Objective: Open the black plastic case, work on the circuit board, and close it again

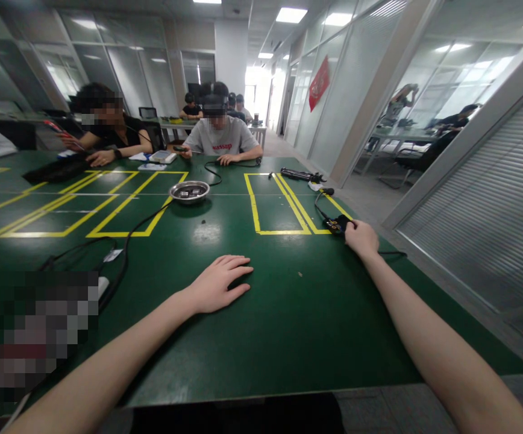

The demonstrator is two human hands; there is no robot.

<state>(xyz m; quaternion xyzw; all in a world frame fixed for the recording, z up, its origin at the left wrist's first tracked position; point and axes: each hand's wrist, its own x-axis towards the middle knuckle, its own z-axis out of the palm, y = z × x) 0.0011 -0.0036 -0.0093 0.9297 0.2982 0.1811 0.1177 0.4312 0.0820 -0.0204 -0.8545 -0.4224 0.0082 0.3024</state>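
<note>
My left hand (220,283) lies flat on the green table (279,343), palm down, fingers stretched out and holding nothing. Off to the right, my right hand (362,239) is closed on the near edge of a small black device (335,224) with gold and blue details. What kind of device it is cannot be made out. A black cable (318,208) curves from it toward a dark rounded end at the back. Another black cable (392,253) emerges beside my right wrist and reaches the table's right edge.
A metal bowl (189,201) with small metal pieces stands mid-table, near yellow tape outlines (284,232). A folded black tripod (300,175) lies at the back right. A black cable (128,247) runs along the left. One person (220,135) sits opposite, another (126,129) farther left.
</note>
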